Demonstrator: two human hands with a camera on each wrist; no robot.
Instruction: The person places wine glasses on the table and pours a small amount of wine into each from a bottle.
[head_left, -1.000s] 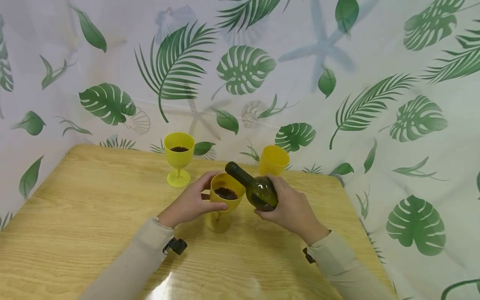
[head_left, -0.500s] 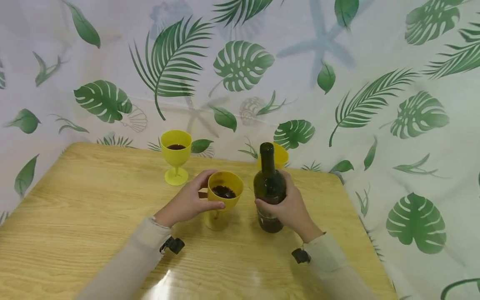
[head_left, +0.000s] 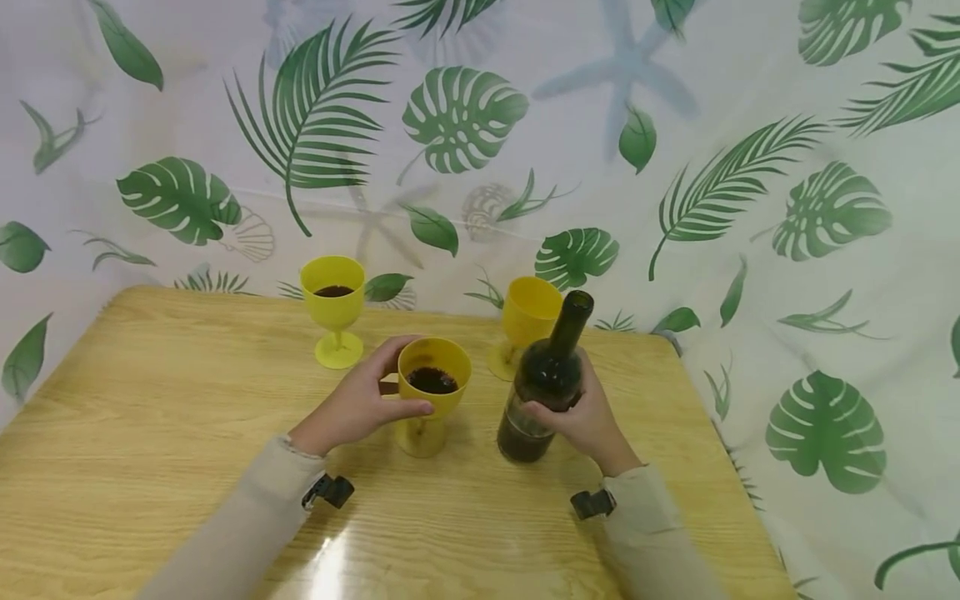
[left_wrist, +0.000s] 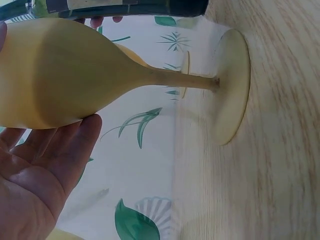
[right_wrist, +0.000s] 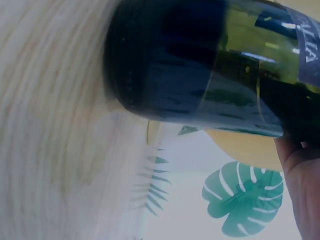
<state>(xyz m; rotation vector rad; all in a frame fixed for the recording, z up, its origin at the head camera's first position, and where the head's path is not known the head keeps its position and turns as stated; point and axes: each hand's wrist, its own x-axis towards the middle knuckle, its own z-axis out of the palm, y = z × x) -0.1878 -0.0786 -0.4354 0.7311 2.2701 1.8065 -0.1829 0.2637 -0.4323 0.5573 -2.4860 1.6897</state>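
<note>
In the head view my left hand [head_left: 360,400] curls around the bowl of a yellow goblet [head_left: 438,400] that stands upright with dark liquid inside. The left wrist view shows this goblet's stem and round foot [left_wrist: 232,90] on the table. My right hand [head_left: 596,417] grips a dark green wine bottle [head_left: 551,375] round its body. The bottle tilts slightly, its neck leaning right, its base close over the wood. Dark liquid shows low in the bottle [right_wrist: 175,65] in the right wrist view, where part of a label is visible.
A second yellow goblet [head_left: 333,300] with dark liquid stands at the back left. Behind the bottle is a third, orange-yellow goblet [head_left: 528,308], partly hidden. The wooden table [head_left: 187,400] ends at a leaf-patterned sheet [head_left: 465,200] hanging behind it.
The bottle has swung from tilted over the left hand's goblet to nearly upright, then shifted slightly with its neck leaning right. The left hand still holds its goblet. The head view has shifted slightly.
</note>
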